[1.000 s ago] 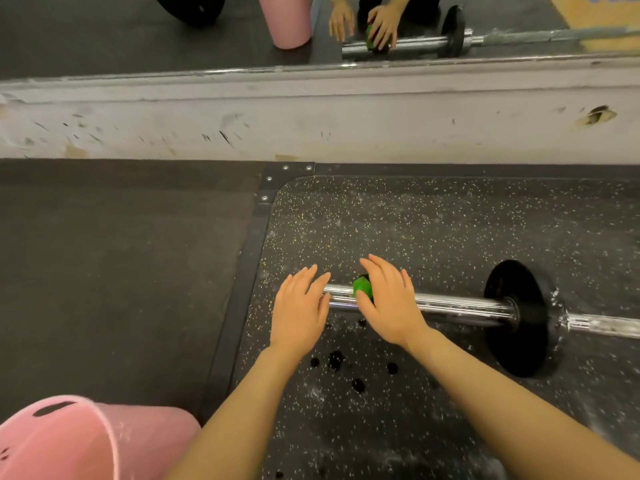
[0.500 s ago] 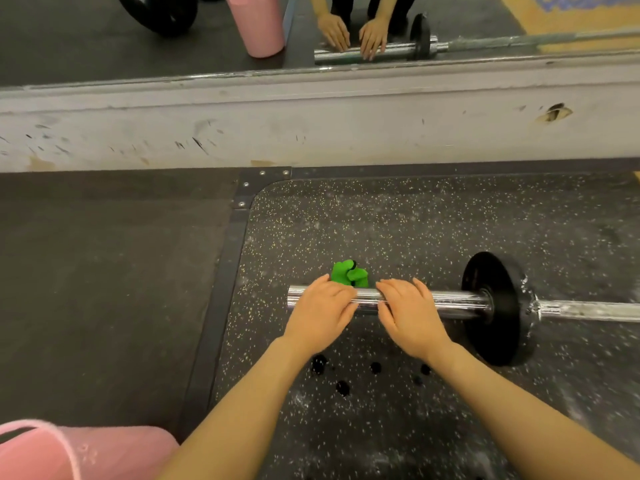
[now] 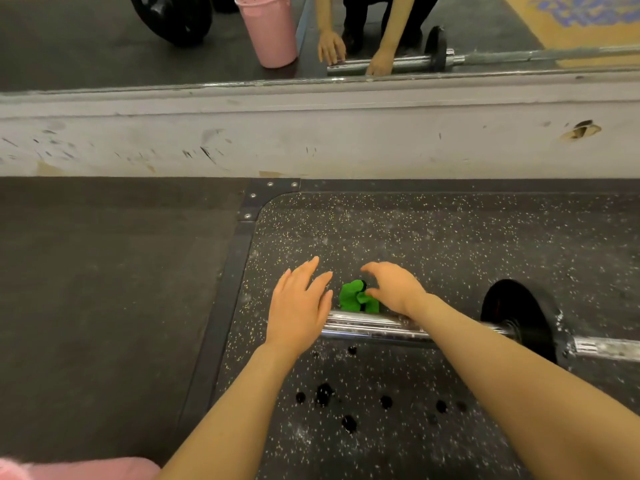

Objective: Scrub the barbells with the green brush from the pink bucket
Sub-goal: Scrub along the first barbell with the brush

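A chrome barbell lies across the speckled black mat, with a black weight plate on it at the right. The green brush lies on the mat just behind the barbell's sleeve. My left hand hovers flat over the sleeve's left end, fingers apart and holding nothing. My right hand is over the bar just right of the brush, fingers spread and curved toward it, thumb near or touching it. The pink bucket shows only as a rim at the bottom left.
A scuffed white wall base runs across ahead, with a mirror above it reflecting the bucket, both hands and the barbell. Dark wet drops dot the mat before the bar. A plain dark floor lies left of the mat's edge.
Both hands have lifted off the barbell sleeve and moved forward. The green brush, held in my right hand a second ago, now lies on the mat behind the bar.
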### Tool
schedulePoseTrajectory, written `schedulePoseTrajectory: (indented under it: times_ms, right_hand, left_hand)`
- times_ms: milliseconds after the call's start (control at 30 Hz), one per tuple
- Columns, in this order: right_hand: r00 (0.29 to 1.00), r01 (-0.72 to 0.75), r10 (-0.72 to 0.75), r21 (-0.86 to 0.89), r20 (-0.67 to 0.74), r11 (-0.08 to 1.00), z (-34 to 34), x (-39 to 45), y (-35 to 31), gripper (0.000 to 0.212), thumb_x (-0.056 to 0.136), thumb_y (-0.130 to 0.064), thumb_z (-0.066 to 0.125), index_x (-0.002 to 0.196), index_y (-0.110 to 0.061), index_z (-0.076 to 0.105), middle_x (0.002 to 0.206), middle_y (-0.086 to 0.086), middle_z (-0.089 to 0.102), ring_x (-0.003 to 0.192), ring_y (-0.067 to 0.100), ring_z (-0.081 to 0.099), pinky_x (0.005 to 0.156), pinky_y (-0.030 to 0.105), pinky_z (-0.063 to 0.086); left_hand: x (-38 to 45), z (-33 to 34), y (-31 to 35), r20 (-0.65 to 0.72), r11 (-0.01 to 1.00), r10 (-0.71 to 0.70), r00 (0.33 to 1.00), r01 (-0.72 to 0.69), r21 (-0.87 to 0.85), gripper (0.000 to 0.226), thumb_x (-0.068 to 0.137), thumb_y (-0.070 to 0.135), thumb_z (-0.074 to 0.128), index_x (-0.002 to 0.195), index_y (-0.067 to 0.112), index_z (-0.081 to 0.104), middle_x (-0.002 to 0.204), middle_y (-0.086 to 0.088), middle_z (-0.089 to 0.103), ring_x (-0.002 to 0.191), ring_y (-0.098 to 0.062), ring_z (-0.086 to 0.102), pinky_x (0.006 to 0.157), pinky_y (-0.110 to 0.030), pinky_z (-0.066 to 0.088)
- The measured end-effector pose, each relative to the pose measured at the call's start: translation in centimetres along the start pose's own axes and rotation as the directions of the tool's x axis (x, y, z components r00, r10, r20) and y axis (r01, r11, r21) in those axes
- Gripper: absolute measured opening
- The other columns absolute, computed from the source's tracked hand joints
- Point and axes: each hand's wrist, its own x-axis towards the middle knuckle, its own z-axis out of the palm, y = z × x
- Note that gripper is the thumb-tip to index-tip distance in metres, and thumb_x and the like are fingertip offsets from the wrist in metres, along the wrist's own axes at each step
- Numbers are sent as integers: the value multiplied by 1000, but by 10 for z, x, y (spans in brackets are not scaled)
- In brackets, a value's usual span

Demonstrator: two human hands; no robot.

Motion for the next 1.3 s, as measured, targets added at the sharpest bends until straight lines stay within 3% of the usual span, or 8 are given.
schedulePoseTrajectory:
  times_ms: [133,300,533,700,867,1067,1300]
  right_hand:
    - [993,42,-45,23,113,999,14,25,-4,56,87,-21,70,138,-18,48,135,8,53,122,27,50,100,37,41]
    - [994,35,-45,95,98,995,17,40,3,44,79,-16,78,122,-17,65,124,4,63,111,23,58,95,32,46]
    - [981,113,-59,299,-184,947,3,11,2,31,81,-11,76,111,-17,72,110,0,64,96,11,52,90,27,44]
    - [917,219,-54,387,-394,896,-8,-28,-10,31,80,-10,77,108,-21,71,102,-6,60,95,8,53,88,22,44]
    - [815,328,-45,395,-578,858,0,-73,-37,31,75,-3,76,103,-18,73,97,-6,60,91,5,53,80,6,37]
    - [813,263,0,367,-582,892,47,-98,-48,35,76,-6,77,106,-16,63,102,-9,51,100,12,52,86,23,43]
    - [817,344,-89,358,-569,868,50,-110,-44,32,79,-15,73,110,-16,63,104,-7,56,99,6,51,88,18,41]
  left_hand:
    - [0,2,-3,-4,1000,-23,1000,23,11,42,95,35,38,121,15,64,137,-9,54,120,-25,54,108,-44,34]
    - [-7,0,-11,12,999,-41,999,41,14,43,95,36,36,122,17,64,138,-7,53,122,-23,53,108,-45,35]
    - [-13,-4,-13,44,997,-74,996,74,5,46,96,39,33,125,19,62,140,-5,51,125,-23,50,110,-42,30]
    - [-13,-15,-4,34,999,-44,998,45,-28,46,96,38,33,127,18,60,140,-5,51,125,-23,50,111,-43,31]
    - [-20,-30,3,8,998,-11,1000,12,-58,47,96,36,34,131,15,57,138,-6,53,124,-23,52,110,-43,32]
    - [-34,-32,15,46,993,38,998,-33,-115,50,98,41,31,136,17,52,141,-6,50,128,-24,48,110,-41,29]
    - [-30,-20,25,186,990,84,979,-61,-129,57,96,49,21,140,25,47,148,1,43,138,-21,36,115,-42,26]
